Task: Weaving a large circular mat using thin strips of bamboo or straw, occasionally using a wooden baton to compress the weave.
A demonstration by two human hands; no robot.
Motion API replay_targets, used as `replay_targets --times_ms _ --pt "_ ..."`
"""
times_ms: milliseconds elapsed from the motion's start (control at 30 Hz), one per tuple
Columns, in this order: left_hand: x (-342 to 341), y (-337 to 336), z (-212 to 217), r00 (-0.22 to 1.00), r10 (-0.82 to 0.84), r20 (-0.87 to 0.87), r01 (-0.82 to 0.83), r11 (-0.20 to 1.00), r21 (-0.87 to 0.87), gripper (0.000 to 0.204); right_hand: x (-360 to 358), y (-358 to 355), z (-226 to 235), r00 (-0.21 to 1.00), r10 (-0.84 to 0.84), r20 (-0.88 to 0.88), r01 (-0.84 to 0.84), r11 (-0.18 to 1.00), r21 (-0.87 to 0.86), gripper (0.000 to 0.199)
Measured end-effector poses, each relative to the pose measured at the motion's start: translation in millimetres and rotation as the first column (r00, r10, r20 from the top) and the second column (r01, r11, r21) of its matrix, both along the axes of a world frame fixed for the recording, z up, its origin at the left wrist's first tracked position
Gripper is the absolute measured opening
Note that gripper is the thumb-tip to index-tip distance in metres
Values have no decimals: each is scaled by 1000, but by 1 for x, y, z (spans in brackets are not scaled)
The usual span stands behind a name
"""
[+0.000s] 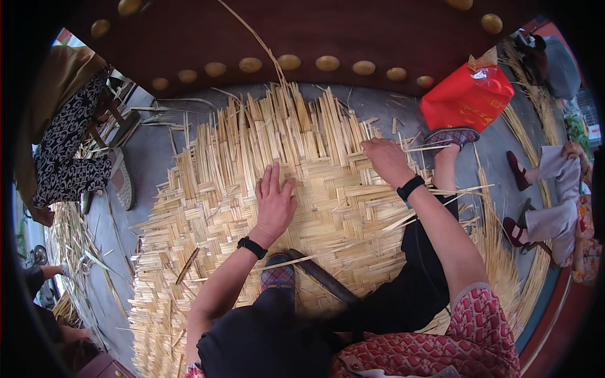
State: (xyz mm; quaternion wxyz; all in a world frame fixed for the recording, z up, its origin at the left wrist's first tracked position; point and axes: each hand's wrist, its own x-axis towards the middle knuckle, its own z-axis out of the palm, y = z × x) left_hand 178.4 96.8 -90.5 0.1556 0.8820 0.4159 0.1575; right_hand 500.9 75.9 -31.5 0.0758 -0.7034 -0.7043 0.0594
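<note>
A large mat (328,217) of pale split reed strips lies half woven on the ground, its far edge a fringe of loose strip ends. My left hand (275,200) rests on the weave with its fingers stretched out, holding nothing. My right hand (387,162) is bent down at the mat's right far edge, fingers closed together. A thin reed strip (432,148) runs out to the right from beside that hand; its grip on the strip is partly hidden. Next to my shoe (277,275) on the mat lies a dark bar-shaped tool (322,277).
A dark red door (353,31) with round golden studs stands beyond the mat. At the far right sits a red bag (466,97) near my other shoe (452,136). Loose strips (75,252) lie at left. People sit on both sides, one in patterned trousers (72,145).
</note>
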Motion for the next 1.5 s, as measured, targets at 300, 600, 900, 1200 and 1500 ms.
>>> replay_targets --times_ms 300,600,900,1200,1500 --pt "-19 24 2 988 -123 -94 119 992 -52 56 32 31 -12 961 166 -222 -235 912 -335 16" --pt "-22 24 -8 958 -217 -188 223 975 12 58 25 21 10 993 118 -14 -115 928 -355 18" --pt "-23 22 -8 976 -195 -100 200 979 42 56 -97 -14 -34 978 201 -46 -204 976 -74 54" --pt "-23 19 -9 984 -156 -90 159 986 38 50 -116 -12 -38 993 102 -59 -101 995 19 57" --pt "-16 24 -9 991 -103 -84 108 993 55 64 -122 -23 -7 995 97 -9 -98 990 -98 56"
